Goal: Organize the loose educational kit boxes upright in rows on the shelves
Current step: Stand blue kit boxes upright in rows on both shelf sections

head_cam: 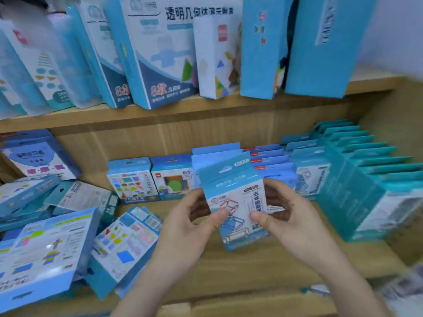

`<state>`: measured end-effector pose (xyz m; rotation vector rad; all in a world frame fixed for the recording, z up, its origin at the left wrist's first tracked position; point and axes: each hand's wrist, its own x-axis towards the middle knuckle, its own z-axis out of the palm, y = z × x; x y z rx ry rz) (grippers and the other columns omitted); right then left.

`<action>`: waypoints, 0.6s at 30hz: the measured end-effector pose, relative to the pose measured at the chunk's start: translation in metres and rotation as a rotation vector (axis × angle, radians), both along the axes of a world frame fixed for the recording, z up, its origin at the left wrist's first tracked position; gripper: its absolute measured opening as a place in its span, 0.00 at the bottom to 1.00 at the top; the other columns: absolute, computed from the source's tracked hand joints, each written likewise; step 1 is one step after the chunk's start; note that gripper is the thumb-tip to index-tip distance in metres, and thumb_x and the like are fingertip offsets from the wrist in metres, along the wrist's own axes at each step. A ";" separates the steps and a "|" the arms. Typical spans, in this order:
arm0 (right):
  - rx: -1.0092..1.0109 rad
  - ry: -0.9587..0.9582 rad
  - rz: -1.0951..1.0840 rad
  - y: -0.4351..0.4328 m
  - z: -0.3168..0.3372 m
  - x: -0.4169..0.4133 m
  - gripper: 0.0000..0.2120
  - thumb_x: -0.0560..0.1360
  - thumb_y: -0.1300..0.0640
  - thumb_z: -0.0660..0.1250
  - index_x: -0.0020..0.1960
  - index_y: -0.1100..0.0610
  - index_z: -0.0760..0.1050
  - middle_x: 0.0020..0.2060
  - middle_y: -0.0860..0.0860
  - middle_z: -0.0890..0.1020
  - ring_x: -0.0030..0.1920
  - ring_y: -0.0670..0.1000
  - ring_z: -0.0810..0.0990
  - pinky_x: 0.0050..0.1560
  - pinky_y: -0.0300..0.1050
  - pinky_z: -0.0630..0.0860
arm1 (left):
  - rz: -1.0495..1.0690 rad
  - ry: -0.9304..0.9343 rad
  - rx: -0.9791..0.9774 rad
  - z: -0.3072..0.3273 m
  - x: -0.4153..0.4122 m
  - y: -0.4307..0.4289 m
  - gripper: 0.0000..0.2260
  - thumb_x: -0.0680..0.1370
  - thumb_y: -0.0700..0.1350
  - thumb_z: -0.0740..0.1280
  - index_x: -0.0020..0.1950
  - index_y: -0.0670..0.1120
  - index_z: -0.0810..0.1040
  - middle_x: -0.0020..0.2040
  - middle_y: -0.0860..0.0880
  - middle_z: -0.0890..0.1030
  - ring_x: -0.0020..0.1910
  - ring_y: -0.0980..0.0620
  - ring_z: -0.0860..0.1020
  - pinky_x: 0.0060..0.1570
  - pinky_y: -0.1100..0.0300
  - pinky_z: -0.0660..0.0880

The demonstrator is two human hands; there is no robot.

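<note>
Both hands hold one small blue-and-white kit box upright above the lower shelf. My left hand grips its left edge, thumb on the front. My right hand grips its right edge, thumb on the front too. Behind the held box stand rows of upright kit boxes. A long row of teal boxes runs along the right. Two small boxes stand upright at the back, left of my hands. Loose kit boxes lie flat and overlapping on the left of the shelf.
The upper shelf carries large blue and white boxes leaning to the left, and two tall blue boxes at the right. A wooden side wall closes the shelf on the right. More flat boxes pile at far left.
</note>
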<state>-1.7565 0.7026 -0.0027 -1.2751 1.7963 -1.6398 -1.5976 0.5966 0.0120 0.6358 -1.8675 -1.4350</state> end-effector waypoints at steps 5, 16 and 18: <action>0.124 0.177 -0.134 0.040 -0.025 -0.040 0.31 0.71 0.56 0.72 0.66 0.35 0.63 0.52 0.34 0.80 0.52 0.42 0.80 0.47 0.42 0.78 | -0.004 -0.098 -0.043 -0.038 -0.061 0.030 0.16 0.73 0.37 0.72 0.54 0.55 0.76 0.46 0.60 0.84 0.47 0.61 0.81 0.49 0.63 0.77; 0.339 1.169 -0.415 0.073 -0.032 -0.092 0.36 0.67 0.60 0.73 0.72 0.50 0.64 0.71 0.55 0.66 0.71 0.57 0.64 0.60 0.59 0.66 | 0.058 -0.204 -0.387 -0.089 -0.176 0.063 0.15 0.73 0.43 0.72 0.58 0.47 0.75 0.49 0.51 0.77 0.50 0.52 0.75 0.52 0.57 0.72; 0.418 1.306 -0.369 0.066 -0.028 -0.104 0.36 0.66 0.59 0.74 0.70 0.49 0.65 0.70 0.55 0.68 0.71 0.55 0.64 0.59 0.59 0.61 | 0.052 -0.286 -0.501 -0.089 -0.185 0.069 0.19 0.72 0.40 0.71 0.62 0.43 0.72 0.52 0.48 0.73 0.54 0.49 0.72 0.54 0.58 0.70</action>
